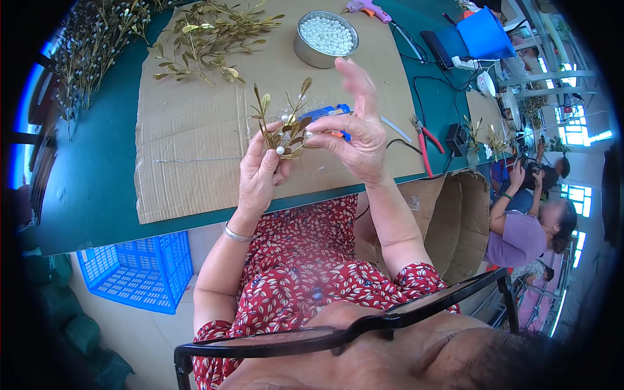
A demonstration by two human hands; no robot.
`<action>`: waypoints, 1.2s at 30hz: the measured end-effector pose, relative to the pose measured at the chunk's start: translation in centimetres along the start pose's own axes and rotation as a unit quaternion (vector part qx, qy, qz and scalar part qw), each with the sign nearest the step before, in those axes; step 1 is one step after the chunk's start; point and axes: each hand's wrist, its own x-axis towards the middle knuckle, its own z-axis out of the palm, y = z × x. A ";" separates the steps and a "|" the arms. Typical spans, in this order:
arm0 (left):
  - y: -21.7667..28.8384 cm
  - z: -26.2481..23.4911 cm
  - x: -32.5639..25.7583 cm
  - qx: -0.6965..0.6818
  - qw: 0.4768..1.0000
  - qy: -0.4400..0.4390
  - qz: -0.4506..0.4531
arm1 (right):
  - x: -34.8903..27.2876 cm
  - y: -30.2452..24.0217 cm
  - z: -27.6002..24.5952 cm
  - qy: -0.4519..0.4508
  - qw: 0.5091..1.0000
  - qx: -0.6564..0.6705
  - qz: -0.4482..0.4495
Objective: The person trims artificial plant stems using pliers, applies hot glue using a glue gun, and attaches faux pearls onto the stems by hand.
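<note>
My left hand is closed around the base of an artificial sprig with gold-brown leaves, holding it above the cardboard. White pearl beads sit among its leaves. At the sprig's right side, my right hand pinches what looks like another pearl bead between thumb and forefinger; its raised fingers are partly blurred. Behind that hand lies a blue tool with orange parts, half hidden, perhaps a glue gun. A round metal tin full of white pearl beads stands beyond the hands.
Loose gold sprigs lie on the cardboard sheet over the green table. Red-handled pliers, a purple glue gun and cables are to the right. A blue crate stands below; another person sits at right.
</note>
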 end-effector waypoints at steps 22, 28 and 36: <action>0.4 0.4 0.1 -0.017 1.000 0.011 -0.010 | 0.9 0.0 -0.2 -0.029 0.998 0.000 -0.049; 0.3 0.2 0.1 -0.020 1.000 0.013 -0.007 | 1.2 -0.4 -0.1 -0.040 0.998 -0.019 -0.047; 0.1 0.2 0.1 -0.036 0.999 -0.003 -0.006 | 0.9 -0.4 -1.1 -0.051 0.998 -0.019 -0.038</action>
